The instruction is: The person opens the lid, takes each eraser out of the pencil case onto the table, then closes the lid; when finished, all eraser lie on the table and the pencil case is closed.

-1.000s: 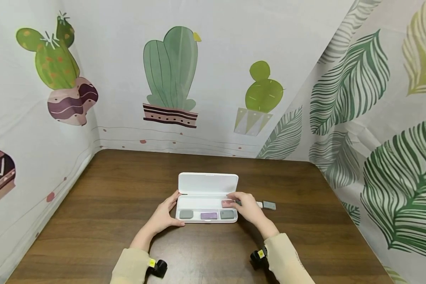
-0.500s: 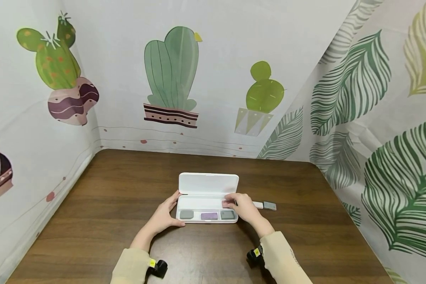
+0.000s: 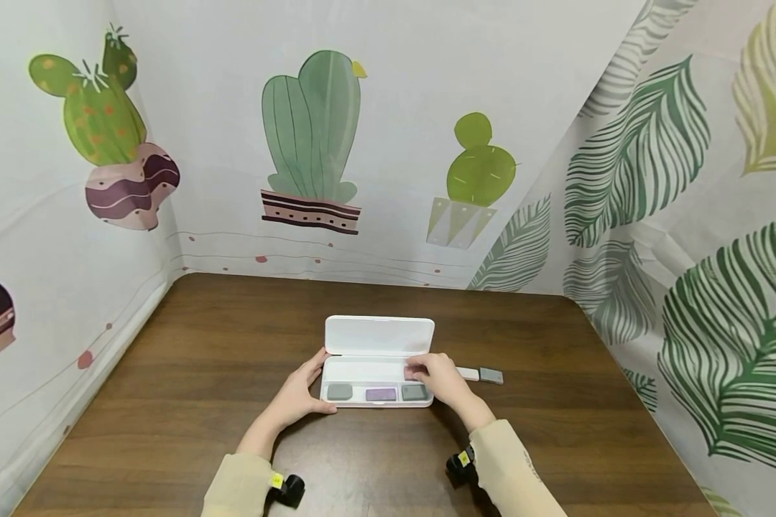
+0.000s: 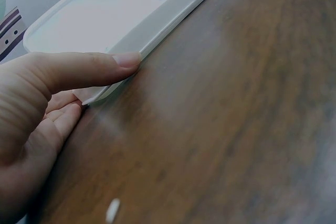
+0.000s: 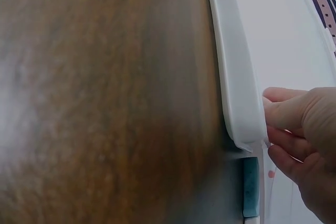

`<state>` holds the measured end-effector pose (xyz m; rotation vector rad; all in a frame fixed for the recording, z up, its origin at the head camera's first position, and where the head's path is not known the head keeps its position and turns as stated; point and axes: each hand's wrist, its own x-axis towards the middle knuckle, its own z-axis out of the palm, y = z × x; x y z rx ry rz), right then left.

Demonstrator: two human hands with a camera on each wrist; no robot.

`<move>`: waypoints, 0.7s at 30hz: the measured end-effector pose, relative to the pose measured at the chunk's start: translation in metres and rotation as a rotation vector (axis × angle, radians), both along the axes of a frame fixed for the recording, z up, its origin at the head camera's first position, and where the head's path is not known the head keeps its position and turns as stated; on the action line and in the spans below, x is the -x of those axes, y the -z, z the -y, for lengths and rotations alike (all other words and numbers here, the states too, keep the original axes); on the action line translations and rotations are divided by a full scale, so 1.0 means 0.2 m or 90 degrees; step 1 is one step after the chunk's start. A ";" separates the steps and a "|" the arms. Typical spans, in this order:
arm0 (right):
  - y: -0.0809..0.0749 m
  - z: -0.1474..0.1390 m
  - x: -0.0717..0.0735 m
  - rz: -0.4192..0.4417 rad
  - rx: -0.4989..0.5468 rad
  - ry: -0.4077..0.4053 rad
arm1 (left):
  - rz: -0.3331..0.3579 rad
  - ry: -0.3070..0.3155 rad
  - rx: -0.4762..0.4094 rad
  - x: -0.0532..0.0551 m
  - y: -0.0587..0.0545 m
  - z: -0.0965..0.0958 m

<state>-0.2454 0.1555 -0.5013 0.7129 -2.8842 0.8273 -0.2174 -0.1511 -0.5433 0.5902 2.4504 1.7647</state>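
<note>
A white hinged case (image 3: pixel 356 369) stands on the table, its lid (image 3: pixel 378 335) raised. My left hand (image 3: pixel 294 395) grips the case's left end, thumb at the front wall and fingers behind, as the left wrist view also shows. With thumb and fingers my right hand (image 3: pixel 446 379) pinches a small pink block (image 3: pixel 410 373) in the back compartment, at its right end; the fingers partly cover it. In the front row lie a grey-green block (image 3: pixel 340 392), a purple block (image 3: pixel 381 394) and a second grey-green block (image 3: pixel 414 392).
Right of the case, a white piece (image 3: pixel 468 373) and a grey block (image 3: pixel 491 375) lie end to end on the brown table (image 3: pixel 233 323). A teal block (image 5: pixel 251 187) shows beside the case in the right wrist view. Printed cloth (image 3: pixel 394 251) hangs behind.
My right hand has shifted slightly left and toward me over the pink block, covering more of it. More of the white piece on the table now shows. The left hand stays put.
</note>
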 end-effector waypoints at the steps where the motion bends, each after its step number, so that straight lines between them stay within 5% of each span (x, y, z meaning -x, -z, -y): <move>1: 0.00 0.00 0.00 0.004 0.003 0.002 | 0.002 0.000 -0.002 0.00 0.00 0.00; 21: -0.01 0.00 0.02 0.056 0.039 0.008 | -0.001 -0.007 0.008 0.00 -0.01 0.00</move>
